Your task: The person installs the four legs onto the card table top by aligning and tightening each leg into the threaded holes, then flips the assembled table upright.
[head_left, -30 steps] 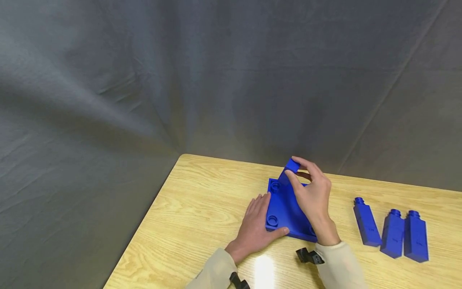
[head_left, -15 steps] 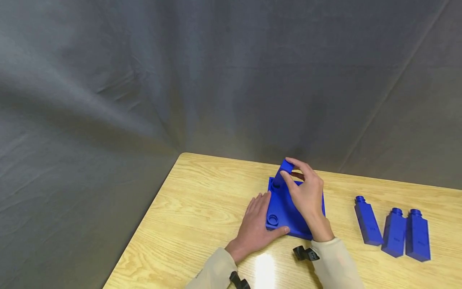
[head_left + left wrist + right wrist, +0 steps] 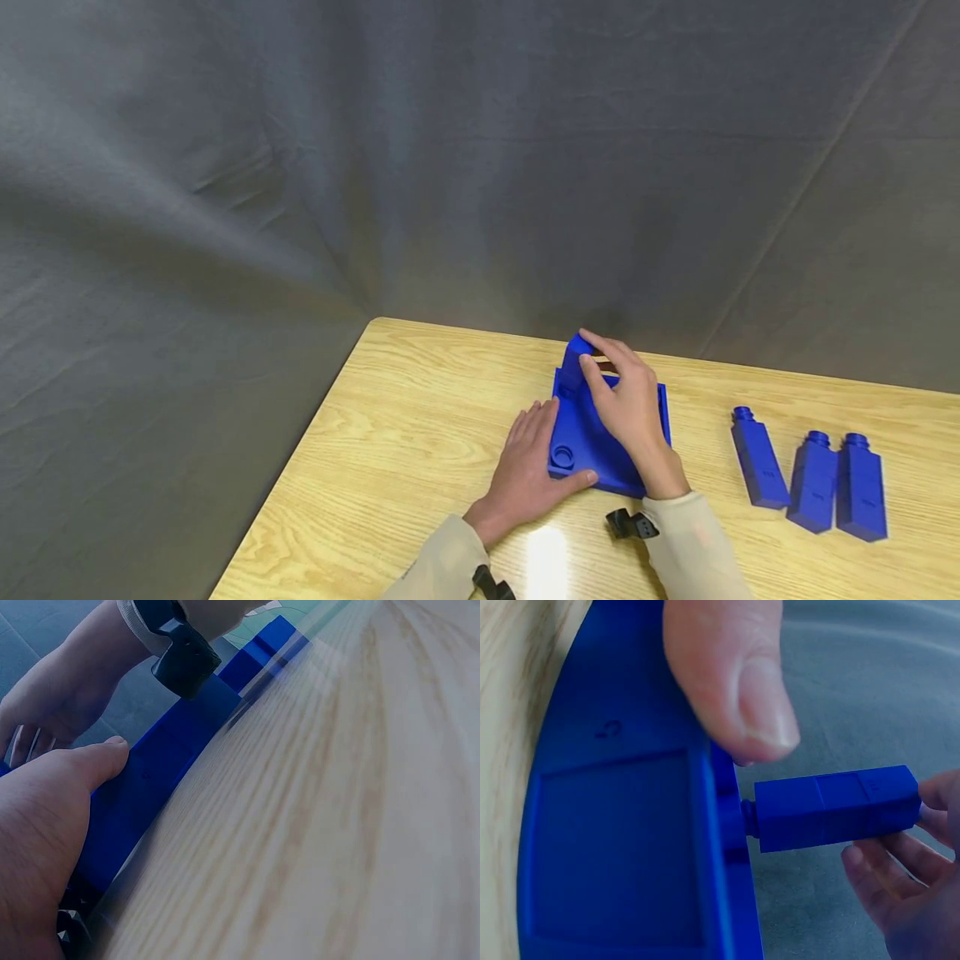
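Pressing the left hand (image 3: 520,477) against a blue tray (image 3: 592,442), straight fingers along one side and thumb at the near edge, gripping nothing, probably to prevent sliding. Pinching a blue post (image 3: 573,367) near its top with thumb and fingertips of the right hand (image 3: 630,400), likely to leave the neck (image 3: 750,818) free underneath. Holding it roughly upright at the far corner, just beyond the left fingertips; hard to tell how deep. Lying well to the right hand's right on the table (image 3: 420,400), perhaps for easy reach: three more posts (image 3: 813,487).

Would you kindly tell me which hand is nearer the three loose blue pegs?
Right. The right hand, holding another blue peg, is left of the three pegs; the left hand, against the blue tray, is farther left.
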Tool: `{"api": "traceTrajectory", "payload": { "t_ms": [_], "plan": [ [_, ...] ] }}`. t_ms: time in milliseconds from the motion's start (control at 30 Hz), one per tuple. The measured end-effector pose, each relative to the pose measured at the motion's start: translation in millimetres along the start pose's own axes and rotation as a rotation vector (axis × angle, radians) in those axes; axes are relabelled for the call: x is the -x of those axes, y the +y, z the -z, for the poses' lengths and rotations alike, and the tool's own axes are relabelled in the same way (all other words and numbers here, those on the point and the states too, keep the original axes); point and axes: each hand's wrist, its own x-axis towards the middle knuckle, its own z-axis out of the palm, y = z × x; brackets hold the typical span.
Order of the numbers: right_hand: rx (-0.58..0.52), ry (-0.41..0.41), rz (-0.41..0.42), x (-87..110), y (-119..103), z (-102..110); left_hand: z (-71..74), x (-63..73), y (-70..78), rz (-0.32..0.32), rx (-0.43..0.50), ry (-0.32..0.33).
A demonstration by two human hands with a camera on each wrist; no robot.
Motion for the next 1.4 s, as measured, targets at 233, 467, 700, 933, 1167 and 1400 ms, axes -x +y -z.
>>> {"api": "traceTrajectory", "payload": {
  "t_ms": [233, 467, 700, 933, 1167, 1400],
  "plan": [
    [0.023, -0.029, 0.003, 1.5, 2.3, -1.7, -0.8, 0.7, -0.9, 0.003, 0.013, 0.003],
    [0.049, 0.010, 0.011, 3.7, 2.8, -4.2, -2.1, 2.8, -2.4, -0.010, 0.003, 0.005],
    [0.086, 0.072, -0.025, 4.9, 0.2, -9.3, -2.5, 2.4, -2.2, -0.009, -0.008, 0.006],
    [0.061, 0.120, -0.028, 5.9, 0.4, -13.2, -3.3, 2.0, -2.7, -0.007, -0.003, 0.006],
    [-0.017, 0.015, -0.070, 8.1, 1.6, -11.8, -3.5, 2.2, -2.4, 0.001, 0.007, -0.005],
    [-0.026, -0.041, -0.038, 6.5, 0.8, -12.9, -1.5, 1.2, -2.5, 0.001, -0.004, -0.009]
  ]
}}
